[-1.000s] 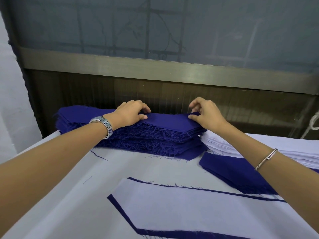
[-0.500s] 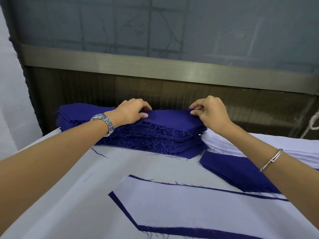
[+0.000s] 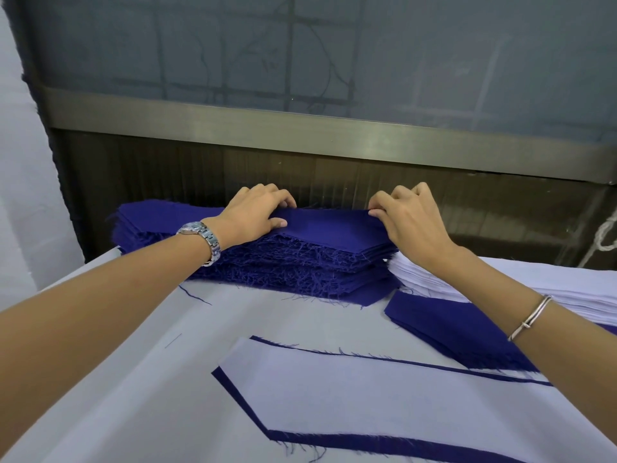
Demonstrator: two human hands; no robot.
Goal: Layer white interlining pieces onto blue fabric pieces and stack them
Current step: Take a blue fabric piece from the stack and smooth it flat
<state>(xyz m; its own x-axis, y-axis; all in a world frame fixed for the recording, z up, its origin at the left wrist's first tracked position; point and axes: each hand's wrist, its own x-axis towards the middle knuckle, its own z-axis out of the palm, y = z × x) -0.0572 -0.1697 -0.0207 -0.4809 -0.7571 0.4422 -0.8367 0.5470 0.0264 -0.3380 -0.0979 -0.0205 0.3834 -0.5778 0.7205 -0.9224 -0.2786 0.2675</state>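
Note:
A tall stack of frayed blue fabric pieces sits at the back of the table. Its top blue piece is pinched at the left by my left hand and at the far right corner by my right hand. To the right lies a stack of white interlining pieces, partly hidden by my right forearm. In front, a white interlining piece lies on a blue piece whose edges show around it.
A short pile of blue pieces lies right of centre under my right forearm. The white table cover spreads to the left. A dark panel with a metal rail rises right behind the stacks.
Both hands have shifted slightly toward the back of the blue stack, and the right hand's fingers have curled onto the top piece's far corner. The top piece looks slightly raised.

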